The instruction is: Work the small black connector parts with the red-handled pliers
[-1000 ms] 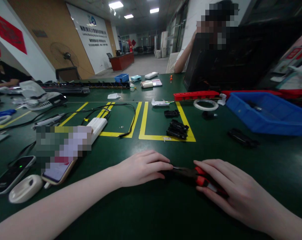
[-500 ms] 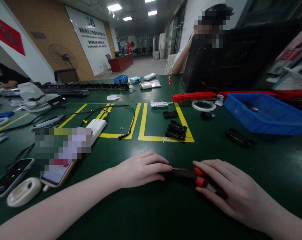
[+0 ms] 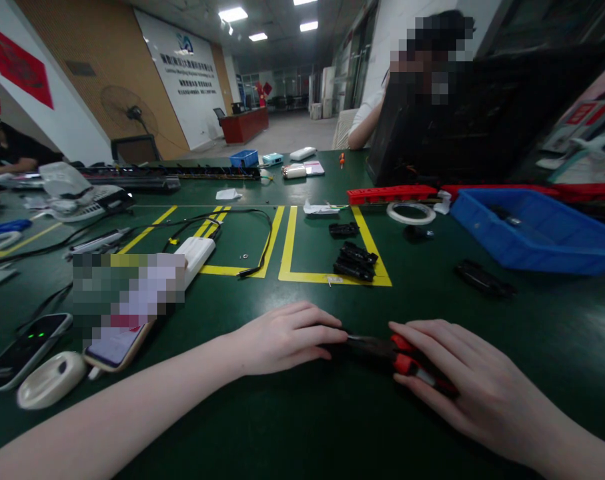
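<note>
My right hand (image 3: 459, 380) is closed around the red handles of a pair of long-nosed pliers (image 3: 375, 344), which points left just above the table. My left hand (image 3: 292, 340) is closed at the tip of the jaws, its index fingertip touching or almost touching the metal. Between its fingers and thumb there is something dark that I cannot make out against the green surface. Beyond the hands, several black plastic parts (image 3: 357, 261) lie by a yellow-taped rectangle, and another black part (image 3: 485, 279) rests farther right.
A blue bin (image 3: 537, 233) and a tape roll (image 3: 411, 213) stand at the right. On the left are a phone (image 3: 117, 347), a white power strip (image 3: 197, 255), a beige oval case (image 3: 52, 380) and a cable. One person sits behind a black monitor (image 3: 462, 120); another is far left.
The view has shifted very slightly. Both hands and the pliers keep practically the same position and grip.
</note>
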Motion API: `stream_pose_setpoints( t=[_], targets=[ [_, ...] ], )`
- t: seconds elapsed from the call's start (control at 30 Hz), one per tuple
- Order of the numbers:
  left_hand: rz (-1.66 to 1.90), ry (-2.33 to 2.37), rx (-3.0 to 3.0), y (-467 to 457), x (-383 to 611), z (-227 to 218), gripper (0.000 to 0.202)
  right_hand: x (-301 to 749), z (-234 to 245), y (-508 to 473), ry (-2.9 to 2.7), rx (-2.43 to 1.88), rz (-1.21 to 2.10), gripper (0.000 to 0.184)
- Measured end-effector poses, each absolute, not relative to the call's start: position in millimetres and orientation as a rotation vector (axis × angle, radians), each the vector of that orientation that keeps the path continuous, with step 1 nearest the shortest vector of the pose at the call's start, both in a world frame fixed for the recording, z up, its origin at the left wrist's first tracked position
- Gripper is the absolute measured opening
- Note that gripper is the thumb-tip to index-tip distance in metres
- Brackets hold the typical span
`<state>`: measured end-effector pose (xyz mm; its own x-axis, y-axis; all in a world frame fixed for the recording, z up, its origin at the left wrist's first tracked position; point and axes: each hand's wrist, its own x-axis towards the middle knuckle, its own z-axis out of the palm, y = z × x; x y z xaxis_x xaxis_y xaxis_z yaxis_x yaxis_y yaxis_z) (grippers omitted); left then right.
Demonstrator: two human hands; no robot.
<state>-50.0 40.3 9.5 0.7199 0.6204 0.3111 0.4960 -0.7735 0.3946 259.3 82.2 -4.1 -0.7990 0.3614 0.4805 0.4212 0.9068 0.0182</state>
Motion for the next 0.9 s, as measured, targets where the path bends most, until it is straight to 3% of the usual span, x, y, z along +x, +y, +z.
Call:
stream_pose_setpoints(
  t=[0.9],
  targets=[
    [0.636, 0.833, 2.692, 46.2, -52.5, 5.2, 0.034, 268.5, -25.3, 88.9, -2.511, -0.703, -0.076, 0.053]
  ],
)
